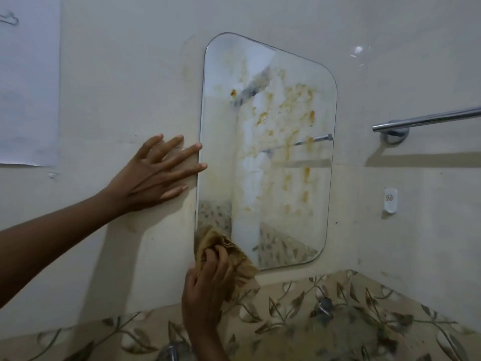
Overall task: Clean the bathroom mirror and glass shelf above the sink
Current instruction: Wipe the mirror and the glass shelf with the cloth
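we press the flat, spread left hand [153, 173] on the beige wall tile [104, 100] for support, while the right hand [208, 277] grips the crumpled tan cloth [234, 259] against the lower left corner of the stained, round-cornered wall mirror [268, 152] to wipe it.

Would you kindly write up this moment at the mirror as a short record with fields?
left hand: open, fingers spread flat on the wall, fingertips at the mirror's left edge
right hand: grips a tan cloth against the mirror's lower left corner
mirror: streaked with orange-brown stains, mostly upper and middle
towel bar: chrome, on the wall right of the mirror
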A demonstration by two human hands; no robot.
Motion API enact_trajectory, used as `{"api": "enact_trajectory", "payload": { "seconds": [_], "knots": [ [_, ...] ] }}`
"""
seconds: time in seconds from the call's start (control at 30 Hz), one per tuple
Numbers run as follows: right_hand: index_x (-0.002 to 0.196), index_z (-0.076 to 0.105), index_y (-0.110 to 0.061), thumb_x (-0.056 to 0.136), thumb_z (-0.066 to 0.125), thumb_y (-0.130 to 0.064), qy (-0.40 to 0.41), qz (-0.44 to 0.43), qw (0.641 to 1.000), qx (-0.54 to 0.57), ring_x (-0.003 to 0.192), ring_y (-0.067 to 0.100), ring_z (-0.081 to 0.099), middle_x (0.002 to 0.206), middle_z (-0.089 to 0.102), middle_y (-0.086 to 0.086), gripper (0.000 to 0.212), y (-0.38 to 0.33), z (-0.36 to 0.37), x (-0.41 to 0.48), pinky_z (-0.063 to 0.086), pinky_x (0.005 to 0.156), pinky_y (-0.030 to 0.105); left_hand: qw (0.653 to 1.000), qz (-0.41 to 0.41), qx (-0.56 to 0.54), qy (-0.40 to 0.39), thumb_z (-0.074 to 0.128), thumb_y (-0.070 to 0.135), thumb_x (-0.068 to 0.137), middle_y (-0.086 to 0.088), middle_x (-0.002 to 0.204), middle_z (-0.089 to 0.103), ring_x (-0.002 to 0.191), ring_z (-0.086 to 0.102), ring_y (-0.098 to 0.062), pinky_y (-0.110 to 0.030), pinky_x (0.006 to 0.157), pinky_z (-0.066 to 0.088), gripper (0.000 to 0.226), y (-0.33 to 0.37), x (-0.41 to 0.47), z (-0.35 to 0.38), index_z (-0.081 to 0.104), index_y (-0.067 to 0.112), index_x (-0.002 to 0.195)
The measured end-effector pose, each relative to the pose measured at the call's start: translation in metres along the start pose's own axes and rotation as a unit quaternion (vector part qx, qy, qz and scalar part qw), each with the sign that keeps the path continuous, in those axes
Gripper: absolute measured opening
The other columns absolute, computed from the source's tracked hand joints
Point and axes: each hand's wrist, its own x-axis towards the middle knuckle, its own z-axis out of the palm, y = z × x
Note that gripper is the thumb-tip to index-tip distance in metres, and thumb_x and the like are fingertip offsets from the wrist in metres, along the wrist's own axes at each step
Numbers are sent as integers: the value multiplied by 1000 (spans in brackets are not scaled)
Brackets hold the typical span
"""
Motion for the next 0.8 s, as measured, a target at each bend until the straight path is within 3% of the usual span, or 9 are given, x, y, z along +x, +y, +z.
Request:
{"api": "enact_trajectory", "payload": {
  "seconds": [0.07, 0.17, 0.23, 0.33, 0.4, 0.5, 0.57, 0.7, 0.8],
  "knots": [
    [117, 47, -12, 94, 32, -39, 17, 12, 1000, -14, 106, 28, 43, 117, 63, 17, 38, 16, -13, 10, 41, 91, 46, 1000, 7, 16, 23, 19, 47, 93, -4, 157, 15, 142, 23, -34, -52, 114, 17, 55, -2, 1, 5, 12, 35, 146],
    [122, 49, 0, 96, 14, -49, 45, 18, 998, -51, 110, 38, 46, 121, 58, 29, 66, 54, -30, 39, 47, 87, 57, 999, -1, 27, 44, 20, 48, 93, -3, 157, 16, 142, 22, -33, -52, 113, 17, 55, -3, 3, 8, 13, 35, 146],
    [131, 47, 1, 90, 7, -62, 79, 40, 994, -65, 119, 45, 47, 133, 49, 29, 85, 80, -50, 67, 42, 95, 60, 997, 4, 38, 60, 20, 49, 93, -4, 158, 16, 142, 21, -33, -52, 113, 17, 56, -3, 2, 11, 13, 34, 146],
    [145, 26, -7, 74, -6, -80, 115, 54, 992, -27, 140, 38, 25, 153, 27, 20, 107, 114, -75, 109, 22, 113, 53, 997, 7, 38, 65, 20, 50, 93, -4, 158, 16, 142, 22, -33, -52, 113, 17, 56, -4, 3, 9, 13, 34, 146],
    [146, 13, -11, 75, -5, -79, 136, 46, 990, 3, 145, 32, 13, 157, 16, 15, 100, 123, -81, 127, 12, 119, 49, 997, 5, 33, 67, 21, 50, 93, -5, 157, 17, 142, 23, -34, -52, 112, 17, 56, -4, 4, 7, 14, 34, 146],
    [138, 2, -29, 85, 7, -62, 142, 54, 988, 26, 147, 26, 4, 159, 8, 8, 63, 106, -74, 135, 3, 120, 47, 996, 1, 44, 73, 22, 49, 92, -5, 157, 19, 142, 23, -34, -52, 112, 16, 56, -3, 4, 8, 16, 34, 146],
    [138, 2, -33, 80, -3, -71, 139, 30, 990, 14, 146, 21, 2, 157, 3, -2, 70, 83, -63, 133, 3, 120, 48, 997, -3, 43, 70, 22, 49, 93, -5, 157, 19, 142, 23, -34, -52, 112, 17, 56, -3, 4, 7, 16, 34, 146],
    [144, 3, -29, 89, 7, -56, 99, -94, 990, -38, 147, 28, 4, 155, 1, -1, 62, 8, -28, 113, -1, 119, 47, 997, -4, 28, 68, 19, 50, 93, -4, 157, 17, 142, 21, -33, -52, 112, 18, 56, -3, 5, 6, 15, 35, 146],
    [149, 7, -29, 96, 16, -49, 63, -238, 964, -98, 147, 26, 1, 160, 8, 2, 58, -30, 2, 77, -4, 117, 46, 997, 0, 21, 76, 20, 51, 91, -5, 157, 17, 142, 21, -32, -52, 112, 16, 57, -4, 5, 8, 15, 35, 146]
  ]
}}
